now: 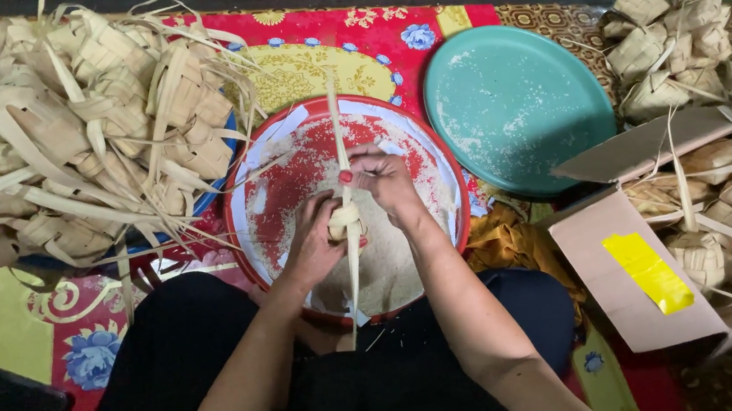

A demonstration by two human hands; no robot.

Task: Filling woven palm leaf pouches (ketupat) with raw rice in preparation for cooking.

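My left hand (pixel 314 243) cups a small woven palm-leaf pouch (pixel 345 221) over a round red-and-white tray (pixel 265 189) that holds raw rice (pixel 390 257). My right hand (pixel 381 177) pinches the pouch's long leaf strip (pixel 337 118), which runs upward from the pouch; another strip hangs down toward my lap. Both hands are close together above the middle of the tray.
A big heap of empty woven pouches (pixel 95 125) lies at the left. A teal plate (pixel 514 104) dusted with rice sits at the right. A cardboard box (pixel 635 268) with filled pouches (pixel 711 214) stands further right. A dark phone (pixel 6 406) lies bottom left.
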